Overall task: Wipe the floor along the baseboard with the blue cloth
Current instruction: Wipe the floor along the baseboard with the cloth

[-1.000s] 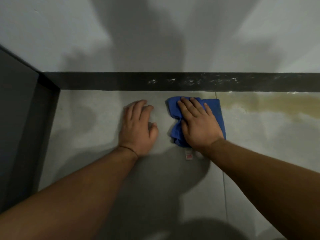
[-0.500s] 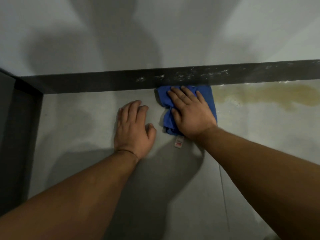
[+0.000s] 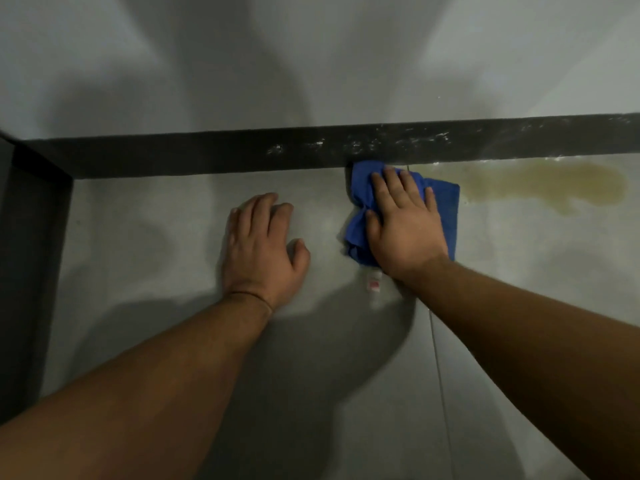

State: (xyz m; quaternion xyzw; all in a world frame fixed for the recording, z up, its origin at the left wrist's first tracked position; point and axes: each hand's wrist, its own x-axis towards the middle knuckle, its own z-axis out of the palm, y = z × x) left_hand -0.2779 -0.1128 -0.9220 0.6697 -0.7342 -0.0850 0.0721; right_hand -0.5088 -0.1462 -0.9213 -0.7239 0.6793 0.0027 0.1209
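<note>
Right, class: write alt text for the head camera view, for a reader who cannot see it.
A person's right hand presses a blue cloth flat on a grey floor, its top edge against a dark baseboard. The left hand rests flat on the floor beside it, and a yellowish stain lies just right of the cloth.

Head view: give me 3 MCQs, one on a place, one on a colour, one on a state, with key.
1. Where is the yellowish stain?
A. right of the cloth, along the baseboard
B. under the left hand
C. on the wall

2. What colour is the cloth?
A. red
B. blue
C. white

3. What is the left hand doing?
A. gripping the cloth
B. raised off the floor
C. lying flat on the floor, holding nothing

Key: 1 A, the stain runs below the baseboard past the cloth's right edge; 2 B, blue fabric shows around the right hand; 3 C, palm down beside the cloth.
</note>
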